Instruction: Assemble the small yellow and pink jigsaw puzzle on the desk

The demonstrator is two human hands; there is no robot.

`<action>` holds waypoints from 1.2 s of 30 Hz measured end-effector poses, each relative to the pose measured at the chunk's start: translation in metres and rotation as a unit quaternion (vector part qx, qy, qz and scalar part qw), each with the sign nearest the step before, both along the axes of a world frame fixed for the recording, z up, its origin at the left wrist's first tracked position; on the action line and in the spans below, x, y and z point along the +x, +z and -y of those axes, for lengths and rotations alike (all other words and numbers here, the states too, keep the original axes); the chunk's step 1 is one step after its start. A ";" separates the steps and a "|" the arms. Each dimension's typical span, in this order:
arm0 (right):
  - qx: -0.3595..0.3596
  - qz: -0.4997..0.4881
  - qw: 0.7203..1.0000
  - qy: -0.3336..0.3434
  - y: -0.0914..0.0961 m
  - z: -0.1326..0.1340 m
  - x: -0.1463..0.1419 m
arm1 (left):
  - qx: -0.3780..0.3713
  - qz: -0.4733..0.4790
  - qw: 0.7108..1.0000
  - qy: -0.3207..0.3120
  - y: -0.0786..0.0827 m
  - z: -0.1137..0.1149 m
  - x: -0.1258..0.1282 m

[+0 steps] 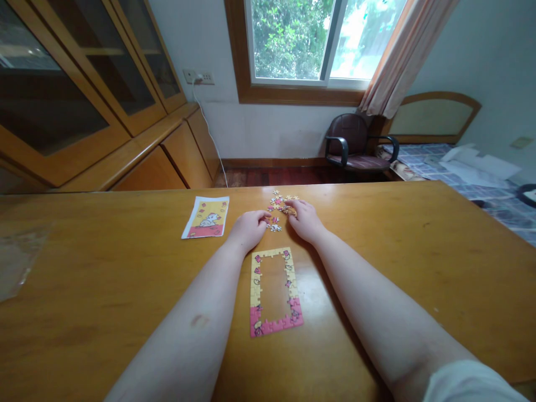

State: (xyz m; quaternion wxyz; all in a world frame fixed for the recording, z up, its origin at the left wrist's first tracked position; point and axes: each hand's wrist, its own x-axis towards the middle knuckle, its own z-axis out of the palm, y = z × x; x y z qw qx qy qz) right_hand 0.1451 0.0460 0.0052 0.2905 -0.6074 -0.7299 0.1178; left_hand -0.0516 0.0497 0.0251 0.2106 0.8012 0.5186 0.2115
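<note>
A loose pile of jigsaw pieces [277, 204] lies on the table between my two hands, with a smaller cluster of puzzle pieces [274, 228] just nearer to me. My left hand [250, 228] rests at the pile's left side, its fingers reaching to the pieces. On the other side, my right hand [305, 219] has its fingers spread over the pile's right edge, hiding some pieces. Between my forearms lies a joined puzzle border [255, 293], yellow above and pink below, with bare table showing inside it. A reference picture [206, 218] of a white animal lies left of my left hand.
The wooden table [397, 268] spans the view. A clear plastic bag [19, 262] lies at its left edge. Beyond are a glass-doored cabinet [138, 131], a window [288, 42], an armchair [355, 142] and a bed [435, 159].
</note>
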 end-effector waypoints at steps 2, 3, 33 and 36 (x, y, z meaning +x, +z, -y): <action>-0.008 0.020 1.000 -0.011 0.000 0.000 -0.001 | 0.020 -0.001 0.999 -0.047 -0.001 0.001 0.001; -0.012 0.025 1.000 -0.013 0.000 0.001 -0.001 | 0.034 -0.008 0.997 -0.069 -0.002 0.001 0.001; 0.004 0.033 0.999 -0.037 -0.003 -0.004 0.002 | 0.061 -0.017 0.998 0.001 -0.006 -0.004 -0.001; 0.002 0.027 0.999 -0.037 -0.004 -0.004 0.003 | 0.059 -0.009 0.998 0.013 -0.003 -0.003 -0.001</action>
